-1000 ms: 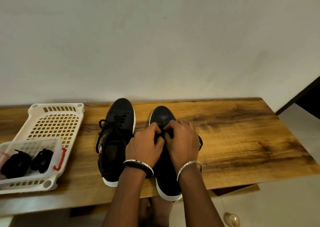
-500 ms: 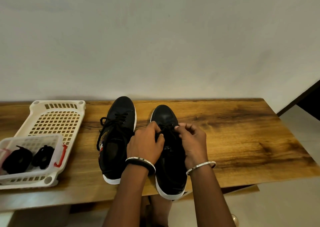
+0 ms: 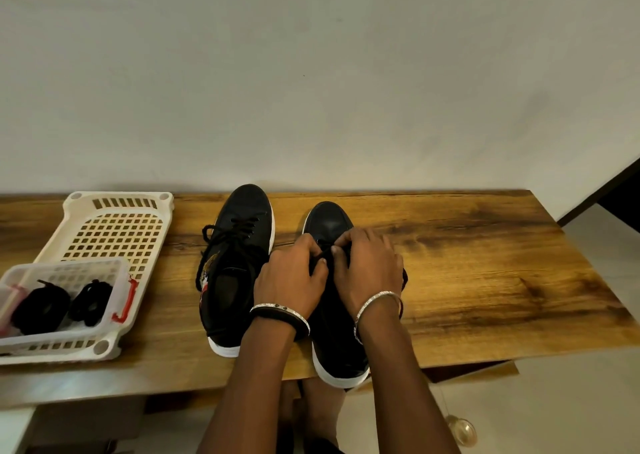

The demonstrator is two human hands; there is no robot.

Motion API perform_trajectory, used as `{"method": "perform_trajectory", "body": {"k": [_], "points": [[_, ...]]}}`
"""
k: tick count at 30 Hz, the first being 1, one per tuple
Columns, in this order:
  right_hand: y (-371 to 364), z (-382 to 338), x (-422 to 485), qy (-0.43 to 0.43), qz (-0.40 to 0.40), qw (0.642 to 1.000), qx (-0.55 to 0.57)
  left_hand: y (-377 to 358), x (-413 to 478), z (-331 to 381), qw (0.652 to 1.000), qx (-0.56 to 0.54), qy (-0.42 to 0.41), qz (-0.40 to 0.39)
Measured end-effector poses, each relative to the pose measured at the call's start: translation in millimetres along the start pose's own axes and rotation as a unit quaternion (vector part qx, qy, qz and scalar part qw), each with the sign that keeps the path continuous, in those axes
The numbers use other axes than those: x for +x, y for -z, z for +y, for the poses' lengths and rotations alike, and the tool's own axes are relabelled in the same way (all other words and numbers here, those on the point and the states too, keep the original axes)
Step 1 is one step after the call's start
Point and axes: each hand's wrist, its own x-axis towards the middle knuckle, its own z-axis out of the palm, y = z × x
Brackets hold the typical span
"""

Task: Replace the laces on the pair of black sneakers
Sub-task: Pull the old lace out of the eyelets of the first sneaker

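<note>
So, right sneaker (image 3: 329, 223): black with a white sole, standing toe-away on the wooden table (image 3: 485, 263), heel at its near edge; my landmark for the rest.
Left hand (image 3: 289, 277): over the right sneaker's lacing, fingers curled, thumb and fingertips pinching the black lace (image 3: 320, 256).
Right hand (image 3: 370, 270): beside my left hand over the same sneaker, fingers curled in a narrow pinch on that lace; the two hands nearly touched.
Lace end (image 3: 404, 280): a loose dark stretch showed at the right sneaker's outer side, by my right wrist.
Left sneaker (image 3: 239, 245): just left of the right sneaker, parallel, toe a little farther back, laced, loops slack.
White tray (image 3: 117, 199): well left of the right sneaker, beyond the left sneaker.
Clear box (image 3: 117, 280): in the tray's near end, its red clasp facing the right sneaker.
Lace bundles (image 3: 40, 304): two, black, inside the clear box.
</note>
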Motion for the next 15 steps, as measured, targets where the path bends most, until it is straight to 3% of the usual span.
{"method": "perform_trajectory", "body": {"k": [1, 3, 5, 6, 7, 8, 11, 13, 15], "points": [[-1, -2, -1, -0.009, 0.019, 0.999, 0.028, 0, 0, 0, 1.0, 0.0, 0.0, 0.001], [-5, -3, 1, -0.085, 0.085, 0.974, 0.19, -1, 0, -1, 1.0, 0.0, 0.002, 0.002], [-6, 3, 7, -0.242, 0.106, 0.868, 0.42, -1, 0, -1, 1.0, -0.005, 0.004, -0.002], [-7, 8, 9, -0.307, 0.095, 0.809, 0.492, -2, 0, -1, 1.0, -0.009, 0.004, -0.003], [-9, 13, 9, -0.343, 0.078, 0.783, 0.514, -2, 0, -1, 1.0, -0.011, 0.003, -0.004], [-10, 18, 9, -0.35, 0.061, 0.798, 0.487, -2, 0, -1, 1.0, -0.013, 0.004, -0.006], [-6, 20, 7, -0.224, 0.085, 0.919, 0.312, -2, 1, -2, 1.0, -0.014, 0.003, -0.008], [3, 14, 4, -0.102, 0.105, 0.95, 0.275, -2, 1, -1, 1.0, -0.008, 0.003, -0.008], [6, 8, 2, -0.029, 0.061, 0.979, 0.195, -1, 0, 0, 1.0, -0.001, 0.003, -0.009]]}}
